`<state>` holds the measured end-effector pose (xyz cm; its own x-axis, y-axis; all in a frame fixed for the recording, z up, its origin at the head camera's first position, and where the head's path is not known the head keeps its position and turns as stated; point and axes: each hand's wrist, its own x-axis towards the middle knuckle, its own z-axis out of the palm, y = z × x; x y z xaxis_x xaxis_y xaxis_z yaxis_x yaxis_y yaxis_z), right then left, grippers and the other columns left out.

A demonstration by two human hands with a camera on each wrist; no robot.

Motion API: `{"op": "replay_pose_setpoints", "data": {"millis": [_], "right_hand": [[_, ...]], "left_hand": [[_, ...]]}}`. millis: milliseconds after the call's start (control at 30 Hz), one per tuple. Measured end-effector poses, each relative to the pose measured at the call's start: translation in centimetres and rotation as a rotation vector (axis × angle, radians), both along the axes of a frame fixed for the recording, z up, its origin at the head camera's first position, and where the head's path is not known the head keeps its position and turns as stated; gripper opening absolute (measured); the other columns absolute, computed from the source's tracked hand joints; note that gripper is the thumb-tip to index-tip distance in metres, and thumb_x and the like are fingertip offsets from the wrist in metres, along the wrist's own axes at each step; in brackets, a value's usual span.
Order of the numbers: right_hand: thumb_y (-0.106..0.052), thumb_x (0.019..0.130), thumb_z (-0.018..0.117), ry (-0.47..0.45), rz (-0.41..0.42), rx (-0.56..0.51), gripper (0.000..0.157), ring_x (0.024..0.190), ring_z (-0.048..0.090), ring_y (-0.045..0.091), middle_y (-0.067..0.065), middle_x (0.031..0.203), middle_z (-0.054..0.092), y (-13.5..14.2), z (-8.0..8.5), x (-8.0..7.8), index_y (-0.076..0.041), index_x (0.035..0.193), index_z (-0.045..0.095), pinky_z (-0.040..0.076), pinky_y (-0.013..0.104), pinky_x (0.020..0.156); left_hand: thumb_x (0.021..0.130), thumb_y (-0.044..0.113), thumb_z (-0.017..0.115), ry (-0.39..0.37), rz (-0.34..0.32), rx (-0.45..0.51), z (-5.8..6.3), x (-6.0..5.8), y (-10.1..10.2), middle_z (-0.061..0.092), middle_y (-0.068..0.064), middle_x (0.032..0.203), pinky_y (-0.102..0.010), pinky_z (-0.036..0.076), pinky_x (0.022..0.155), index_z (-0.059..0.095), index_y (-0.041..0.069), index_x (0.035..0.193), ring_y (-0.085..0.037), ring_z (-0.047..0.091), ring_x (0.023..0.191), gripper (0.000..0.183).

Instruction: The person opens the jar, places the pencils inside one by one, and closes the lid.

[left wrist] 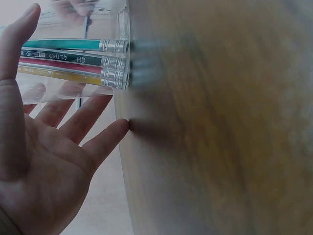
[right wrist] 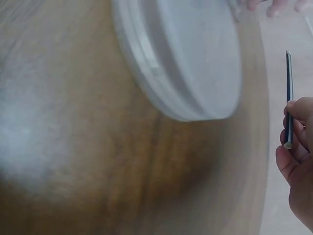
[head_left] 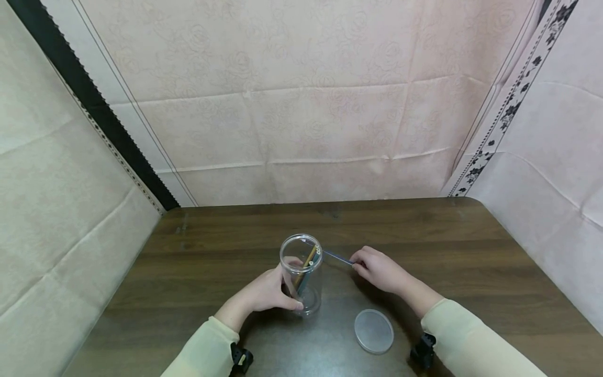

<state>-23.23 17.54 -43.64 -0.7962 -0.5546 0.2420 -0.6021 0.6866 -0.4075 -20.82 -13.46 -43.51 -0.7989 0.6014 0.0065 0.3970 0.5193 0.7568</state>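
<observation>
A clear jar (head_left: pixel 311 288) stands on the table, and my left hand (head_left: pixel 275 290) grips its left side, thumb in front and fingers behind. Several pencils (head_left: pixel 306 267) lean inside it. In the left wrist view green, dark green, red and yellow pencils (left wrist: pixel 73 58) show metal eraser ends near the jar's base, beside my left hand (left wrist: pixel 54 142). To the right of the jar, my right hand (head_left: pixel 379 269) pinches a slim blue pencil (head_left: pixel 338 257) that points toward the jar. The right wrist view shows this dark pencil (right wrist: pixel 289 83) between thumb and fingers of my right hand (right wrist: pixel 301 147).
A round, translucent lid (head_left: pixel 374 331) lies flat on the brown wooden table (head_left: pixel 202 272), right of the jar and nearer to me. Pale patterned cloth (head_left: pixel 306 131) hangs behind the table and on both sides.
</observation>
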Motion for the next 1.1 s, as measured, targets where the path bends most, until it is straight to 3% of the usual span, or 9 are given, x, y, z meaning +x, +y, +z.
{"op": "replay_pose_setpoints", "data": {"millis": [167, 500, 700, 1100], "right_hand": [[-0.008, 0.090, 0.061, -0.005, -0.032, -0.085, 0.008, 0.073, 0.047, 0.007, -0.005, 0.086, 0.051, 0.2, 1.4, -0.1, -0.007, 0.097, 0.063, 0.044, 0.025, 0.063], [-0.008, 0.087, 0.064, 0.072, -0.079, -0.231, 0.009, 0.073, 0.047, 0.010, -0.005, 0.085, 0.051, 0.6, 5.2, 0.6, -0.010, 0.096, 0.064, 0.043, 0.025, 0.062], [-0.003, 0.085, 0.065, 0.132, -0.064, -0.289, 0.013, 0.072, 0.048, 0.008, -0.007, 0.085, 0.052, 0.7, 7.0, 1.3, -0.012, 0.095, 0.065, 0.043, 0.024, 0.062], [0.002, 0.082, 0.065, 0.247, -0.003, -0.318, 0.019, 0.073, 0.047, 0.006, -0.009, 0.085, 0.052, 1.3, 8.6, 1.9, -0.014, 0.093, 0.065, 0.040, 0.021, 0.062]], "left_hand": [[0.068, 0.039, 0.081, 0.005, 0.002, -0.002, 0.1, 0.1, 0.0, 0.062, 0.010, 0.079, -0.035, 0.044, 0.079, 0.033, 0.021, 0.132, -0.007, 0.059, 0.080, 0.082], [0.068, 0.039, 0.081, -0.011, -0.001, -0.001, 0.0, 0.1, 0.0, 0.062, 0.010, 0.081, -0.037, 0.043, 0.079, 0.033, 0.023, 0.132, -0.008, 0.059, 0.081, 0.082], [0.069, 0.039, 0.081, -0.018, -0.004, 0.000, 0.0, 0.0, 0.0, 0.063, 0.009, 0.082, -0.037, 0.043, 0.078, 0.033, 0.023, 0.132, -0.008, 0.059, 0.081, 0.081], [0.069, 0.038, 0.081, -0.035, 0.003, -0.003, 0.3, 0.2, 0.0, 0.063, 0.008, 0.085, -0.038, 0.043, 0.080, 0.032, 0.023, 0.134, -0.009, 0.059, 0.083, 0.082]]}}
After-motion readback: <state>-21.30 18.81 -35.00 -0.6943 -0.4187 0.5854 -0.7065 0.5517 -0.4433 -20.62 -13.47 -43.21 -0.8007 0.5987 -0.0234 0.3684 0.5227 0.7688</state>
